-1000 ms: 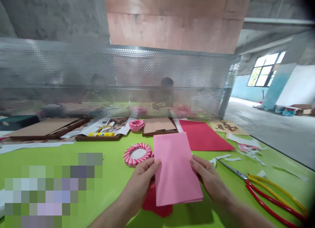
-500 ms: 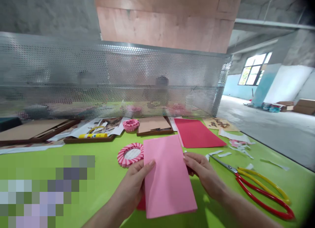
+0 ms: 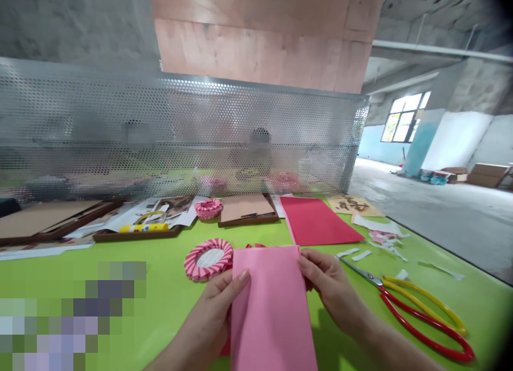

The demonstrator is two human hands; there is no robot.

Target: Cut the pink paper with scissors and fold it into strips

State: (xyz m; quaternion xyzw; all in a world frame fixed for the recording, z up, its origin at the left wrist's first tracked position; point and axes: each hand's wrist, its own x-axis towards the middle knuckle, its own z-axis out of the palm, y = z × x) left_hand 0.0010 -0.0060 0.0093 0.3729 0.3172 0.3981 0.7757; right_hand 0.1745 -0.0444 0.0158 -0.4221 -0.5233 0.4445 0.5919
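A folded pink sheet of paper is held up in front of me, its lower end cut off by the bottom of the view. My left hand is closed on its left edge, thumb on top and fingers hidden behind. At the upper right corner my right hand pinches the same paper between thumb and fingers. Just beyond my left hand lies a red-and-pink striped paper ring with a white middle. Scissors with one red and one yellow handle rest to the right of my right hand.
Red paper lies behind the pink sheet, near a brown tray. Another striped ring and a yellow tube are at the back. White paper scraps litter the right side. A perforated metal screen borders the table.
The pink paper and both hands sit slightly lower in view, and the paper's top edge has dropped. My right hand has come to its upper right corner.
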